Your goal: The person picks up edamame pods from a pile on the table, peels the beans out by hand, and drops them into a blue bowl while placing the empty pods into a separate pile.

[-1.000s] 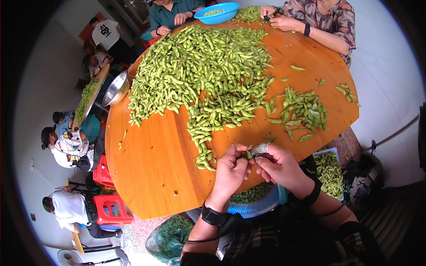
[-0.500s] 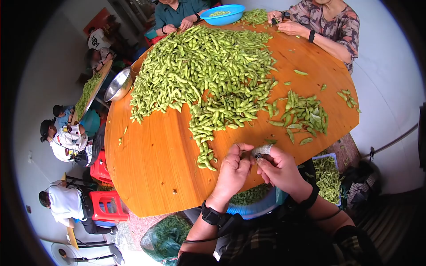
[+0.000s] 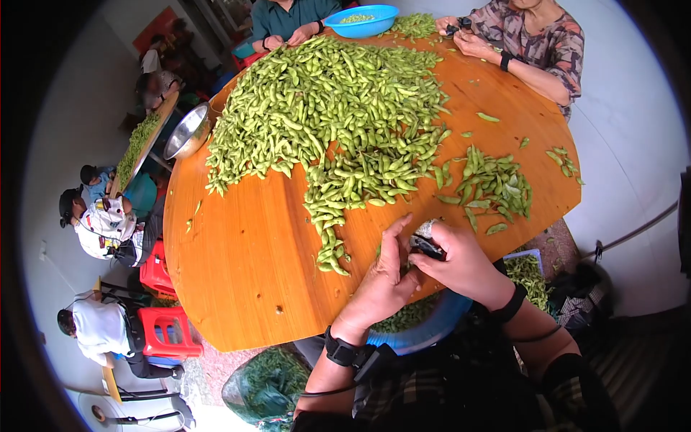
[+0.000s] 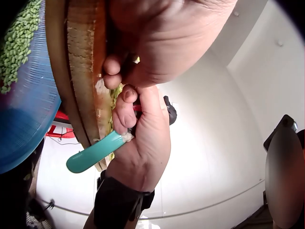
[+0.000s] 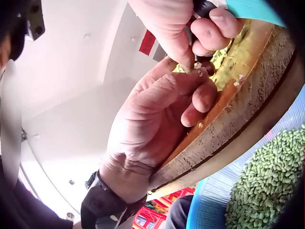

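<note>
My left hand [image 3: 385, 277] is raised over the near table edge, fingers pointing up. Its thumb and fingers pinch a green soybean pod [image 5: 178, 69], mostly covered by the fingers. Right beside it my right hand [image 3: 457, 263] grips a tool whose smooth teal handle [image 4: 93, 153] sticks out below the fist. Its working end is hidden; a black part [image 3: 427, 247] shows between the fingers. A silvery grey cover [image 3: 426, 229] wraps one right fingertip. In the right wrist view the right thumb meets the left fingertips.
A large heap of pods [image 3: 324, 115] covers much of the wooden table [image 3: 237, 288]. A smaller pile [image 3: 493, 180] lies to the right. Below the edge sits a blue basin [image 5: 202, 200] of shelled beans. Two people sit across, near a blue bowl [image 3: 363, 29].
My left fingers have straightened upward, and the right hand has turned, bringing the black part into view. The pod seen between the fingertips one second ago is now mostly hidden.
</note>
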{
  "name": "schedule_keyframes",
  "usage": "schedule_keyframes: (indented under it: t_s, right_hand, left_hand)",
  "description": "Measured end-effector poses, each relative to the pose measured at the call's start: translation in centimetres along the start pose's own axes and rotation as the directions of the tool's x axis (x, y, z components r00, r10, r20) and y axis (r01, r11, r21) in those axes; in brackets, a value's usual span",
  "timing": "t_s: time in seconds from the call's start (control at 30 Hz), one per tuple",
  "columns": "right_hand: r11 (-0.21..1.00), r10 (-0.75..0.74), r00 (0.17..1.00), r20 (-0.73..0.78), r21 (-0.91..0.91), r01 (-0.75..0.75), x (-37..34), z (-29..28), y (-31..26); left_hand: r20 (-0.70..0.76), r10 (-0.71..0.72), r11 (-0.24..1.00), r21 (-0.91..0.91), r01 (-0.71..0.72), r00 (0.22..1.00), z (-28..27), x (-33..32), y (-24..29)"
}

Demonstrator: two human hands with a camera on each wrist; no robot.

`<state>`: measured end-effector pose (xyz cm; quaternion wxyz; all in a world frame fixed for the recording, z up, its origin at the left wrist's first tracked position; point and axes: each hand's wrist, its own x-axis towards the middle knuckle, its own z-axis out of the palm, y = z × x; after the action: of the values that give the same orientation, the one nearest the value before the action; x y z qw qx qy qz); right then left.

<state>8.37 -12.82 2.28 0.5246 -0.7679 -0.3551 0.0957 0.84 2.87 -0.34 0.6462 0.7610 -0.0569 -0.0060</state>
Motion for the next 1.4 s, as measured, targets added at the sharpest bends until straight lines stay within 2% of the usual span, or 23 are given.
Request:
schedule_keyframes:
  t_s: [0.1,0.17,0.23,0.27,0.33,0.4,0.47,0.6,0.7,0.77,0.87,1.0,1.07,1.1,1.13,1.17,1.2,1.27,1.3,1.4]
  right_hand:
    - [0.997,0.024,0.997,0.077,0.067,-0.029,0.1,-0.3,0.5]
    - [0.992,0.024,0.993,0.119,0.122,-0.038,-0.1,-0.5,0.7]
    - [0.969,0.135,0.976,0.17,0.183,-0.166,-0.4,-0.7,0.6]
    - [0.969,0.138,0.976,0.169,0.181,-0.168,-0.6,-0.8,0.8]
    - [0.971,0.198,0.98,0.025,0.131,-0.199,-0.8,-0.8,1.0]
    - [0.953,0.229,0.973,0.019,0.2,-0.228,-1.0,-1.1,0.5]
    - [0.907,0.323,0.942,0.093,0.255,-0.336,-1.2,-1.2,0.3]
    - [0.919,0.241,0.965,0.103,0.294,-0.261,-1.4,-1.1,0.7]
    - [0.95,0.216,0.969,0.118,0.202,-0.236,-1.4,-1.5,0.1]
    - [0.984,0.153,0.986,0.073,0.085,-0.159,-1.6,-1.4,0.4]
    - [0.99,0.138,0.99,0.025,0.033,-0.139,-1.9,-1.2,0.1]
    - [0.986,0.141,0.989,-0.053,0.091,-0.136,-2.4,-0.3,0.5]
    - [0.964,0.217,0.971,-0.104,0.181,-0.197,-2.4,-0.4,0.3]
    - [0.964,0.218,0.97,-0.107,0.18,-0.197,-2.4,-0.3,0.6]
    - [0.957,0.229,0.961,-0.157,0.216,-0.193,-2.4,-0.1,1.1]
    - [0.95,0.24,0.949,-0.206,0.251,-0.186,-2.4,0.1,1.4]
    - [0.951,0.239,0.948,-0.208,0.25,-0.184,-2.4,0.5,1.4]
    - [0.966,0.216,0.914,-0.344,0.21,-0.149,-2.5,1.6,1.0]
    - [0.967,0.211,0.908,-0.362,0.211,-0.14,-2.5,2.0,0.7]
    - [0.942,0.258,0.903,-0.342,0.297,-0.157,-2.7,2.7,0.2]
  left_hand:
    - [0.019,-0.013,0.998,-0.056,0.014,1.0,0.0,0.0,0.2]
    - [0.002,-0.013,0.985,-0.172,0.013,1.0,0.0,0.1,0.5]
    - [-0.017,-0.046,0.975,-0.22,0.041,0.999,0.2,0.1,0.8]
    - [-0.037,-0.079,0.962,-0.266,0.066,0.996,0.3,0.1,0.8]
    - [-0.052,-0.102,0.951,-0.299,0.082,0.993,0.2,0.3,0.2]
    - [-0.07,-0.128,0.939,-0.331,0.098,0.989,0.0,0.3,-0.2]
    - [-0.06,-0.147,0.91,-0.399,0.111,0.987,-0.4,0.2,-0.4]
    - [-0.034,-0.141,0.918,-0.378,0.118,0.989,-0.2,0.0,-0.2]
    - [-0.062,-0.168,0.93,-0.34,0.138,0.984,-0.1,-0.1,-0.1]
    - [-0.057,-0.199,0.956,-0.232,0.181,0.978,0.1,-0.1,0.0]
    - [-0.033,-0.22,0.954,-0.217,0.208,0.975,0.0,-0.1,0.3]
    - [0.01,-0.219,0.957,-0.191,0.217,0.976,0.0,-0.2,0.7]
    - [-0.095,-0.202,0.957,-0.228,0.177,0.975,0.5,0.0,1.3]
    - [-0.092,-0.201,0.958,-0.228,0.176,0.975,0.6,0.1,1.0]
    - [-0.336,0.017,0.994,0.103,0.019,0.942,0.6,0.3,0.6]
    - [-0.476,0.294,0.892,0.448,-0.06,0.829,0.7,0.5,0.2]
    - [-0.475,0.296,0.892,0.448,-0.062,0.829,0.7,0.4,-0.1]
    - [-0.369,0.109,0.984,0.169,-0.049,0.923,0.9,-0.2,-0.6]
    - [-0.353,0.271,0.94,0.296,-0.168,0.895,1.1,0.1,0.2]
    - [-0.361,0.297,0.923,0.345,-0.17,0.884,1.4,0.5,0.2]
